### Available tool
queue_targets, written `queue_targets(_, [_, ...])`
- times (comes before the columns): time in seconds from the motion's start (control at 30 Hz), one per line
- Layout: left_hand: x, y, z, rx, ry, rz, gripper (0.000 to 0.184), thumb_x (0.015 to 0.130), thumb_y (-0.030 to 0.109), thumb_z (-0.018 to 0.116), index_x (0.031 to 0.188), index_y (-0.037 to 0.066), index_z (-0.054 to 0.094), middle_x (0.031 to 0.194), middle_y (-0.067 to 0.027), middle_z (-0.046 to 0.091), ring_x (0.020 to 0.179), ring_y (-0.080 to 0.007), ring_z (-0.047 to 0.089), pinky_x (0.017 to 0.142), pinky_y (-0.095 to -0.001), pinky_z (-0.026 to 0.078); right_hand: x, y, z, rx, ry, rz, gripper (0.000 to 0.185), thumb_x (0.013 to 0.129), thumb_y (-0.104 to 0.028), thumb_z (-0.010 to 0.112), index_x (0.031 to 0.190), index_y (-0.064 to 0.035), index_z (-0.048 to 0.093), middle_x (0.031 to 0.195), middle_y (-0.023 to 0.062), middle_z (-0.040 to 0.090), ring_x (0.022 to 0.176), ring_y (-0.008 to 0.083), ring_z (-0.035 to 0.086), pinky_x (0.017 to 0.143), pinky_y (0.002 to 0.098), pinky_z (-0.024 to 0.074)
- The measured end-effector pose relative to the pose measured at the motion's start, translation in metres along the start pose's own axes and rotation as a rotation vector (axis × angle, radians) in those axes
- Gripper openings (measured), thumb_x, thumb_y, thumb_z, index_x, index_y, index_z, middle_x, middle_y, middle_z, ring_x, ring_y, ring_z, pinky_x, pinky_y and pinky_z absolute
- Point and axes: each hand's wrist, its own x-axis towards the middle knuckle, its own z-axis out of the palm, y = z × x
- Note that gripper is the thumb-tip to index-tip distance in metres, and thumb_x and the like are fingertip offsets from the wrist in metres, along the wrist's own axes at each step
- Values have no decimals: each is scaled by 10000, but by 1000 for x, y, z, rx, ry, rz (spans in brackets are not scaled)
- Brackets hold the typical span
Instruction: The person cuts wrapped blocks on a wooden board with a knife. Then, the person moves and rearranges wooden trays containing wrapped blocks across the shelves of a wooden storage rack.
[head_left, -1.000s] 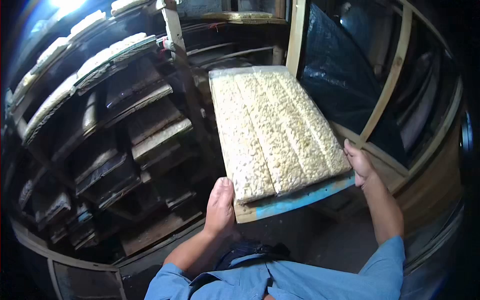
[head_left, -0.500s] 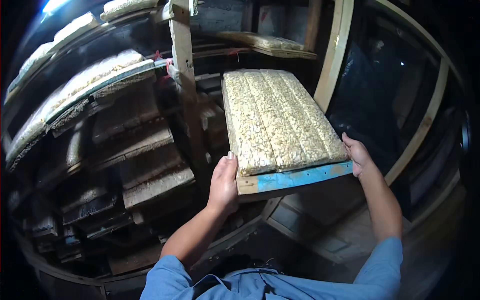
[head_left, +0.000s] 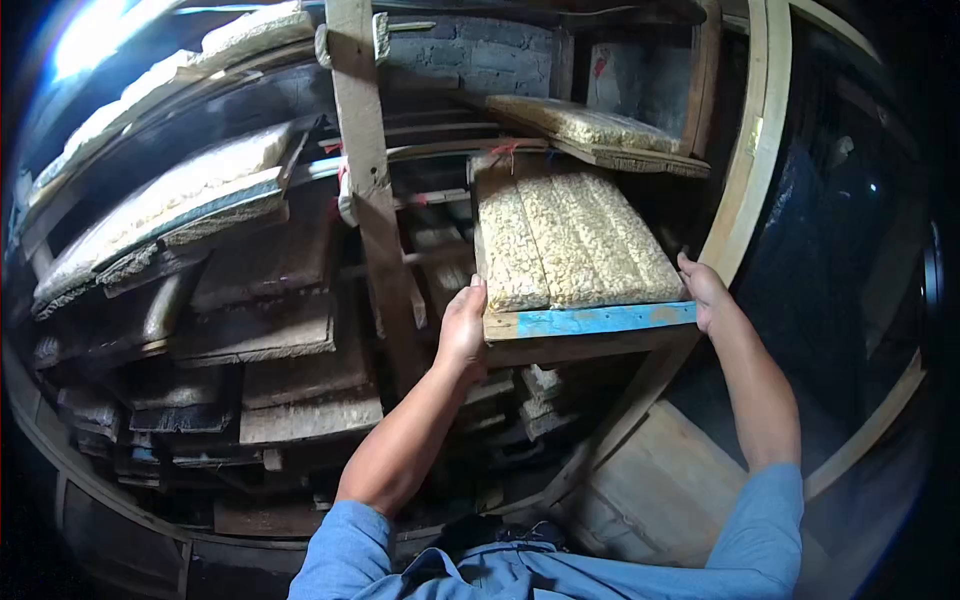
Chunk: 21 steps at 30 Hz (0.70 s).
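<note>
A wooden board (head_left: 610, 318) with a blue-painted front edge carries several pale, grainy slabs (head_left: 570, 240) lying side by side. My left hand (head_left: 464, 325) grips the board's left front corner, its thumb up along the side. At the right front corner my right hand (head_left: 706, 292) holds the same board, thumb raised; its other fingers are partly hidden. The board is roughly level, and its far end reaches in below an upper board (head_left: 640, 160) that bears another pale slab (head_left: 590, 124).
Wooden racks with loaded boards (head_left: 190, 215) fill the left side. A wooden post (head_left: 362, 130) stands just left of the held board. A pale door-frame beam (head_left: 750, 150) rises to its right, beside dark sheeting. A wooden panel (head_left: 660, 480) lies below.
Both hands have carried the board forward and up toward the rack, levelling it from its earlier tilt. The view has shifted, and more of the upper board and back wall shows.
</note>
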Motion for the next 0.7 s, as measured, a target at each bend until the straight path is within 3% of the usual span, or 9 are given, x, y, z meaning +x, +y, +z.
queue_targets(0.07, [2, 5, 9, -28, 19, -22, 432, 1001, 342, 413, 1171, -34, 541, 1102, -116, 628, 967, -191, 613, 866, -332, 476, 20, 0, -13, -16, 6, -34, 445, 985, -400, 397, 1148, -18, 556, 1118, 145, 630, 1001, 286, 605, 910, 446, 458])
queue_targets(0.17, [3, 5, 13, -51, 63, -30, 409, 994, 361, 442, 1032, -21, 584, 992, -85, 636, 884, -160, 594, 812, -313, 465, 17, -8, -12, -13, -12, -23, 438, 982, -391, 410, 1167, -14, 534, 1137, 154, 620, 1005, 295, 606, 894, 482, 465])
queue_targets(0.37, [18, -6, 9, -8, 47, -6, 416, 990, 370, 450, 1027, -20, 588, 996, -83, 639, 880, -155, 589, 820, -299, 457, 31, -12, -21, -40, 5, 11, 405, 977, -372, 429, 1162, -23, 516, 1104, 155, 626, 956, 287, 623, 864, 484, 478])
queue_targets(0.4, [13, 2, 15, 12, 47, -39, 459, 996, 367, 428, 1152, -41, 571, 1096, -111, 640, 967, -189, 609, 852, -322, 467, 30, -14, -21, -32, 0, 30, 403, 975, -359, 442, 1183, -18, 497, 1148, 158, 601, 982, 279, 608, 861, 476, 475])
queue_targets(0.5, [26, -1, 10, 76, 74, -78, 458, 994, 368, 433, 1148, -39, 578, 1100, -113, 643, 968, -195, 612, 850, -325, 470, 79, -5, -54, -43, 30, -11, 384, 974, -344, 453, 1187, -27, 493, 1198, 158, 568, 1015, 274, 587, 868, 470, 469])
queue_targets(0.57, [18, 6, 19, 41, 60, -60, 449, 993, 364, 437, 1142, -33, 583, 1104, -117, 643, 955, -209, 621, 837, -338, 479, 42, -15, -23, 17, 55, 42, 373, 973, -326, 463, 1210, -38, 488, 1253, 150, 528, 1033, 269, 571, 869, 465, 466])
queue_targets(0.63, [25, 2, 13, 23, 46, -115, 451, 986, 375, 450, 1145, -24, 587, 1100, -115, 644, 952, -215, 623, 825, -349, 483, 38, -13, -20, -49, 106, -80, 393, 974, -326, 463, 1247, -44, 472, 1284, 145, 509, 1044, 278, 573, 878, 469, 464])
queue_targets(0.7, [27, 7, 22, -9, 7, -150, 455, 980, 384, 459, 1147, -19, 589, 1099, -114, 644, 950, -217, 625, 819, -354, 485, 68, -7, -46, -35, 20, -73, 430, 979, -341, 445, 1282, -36, 455, 1341, 150, 465, 1136, 283, 526, 925, 480, 434])
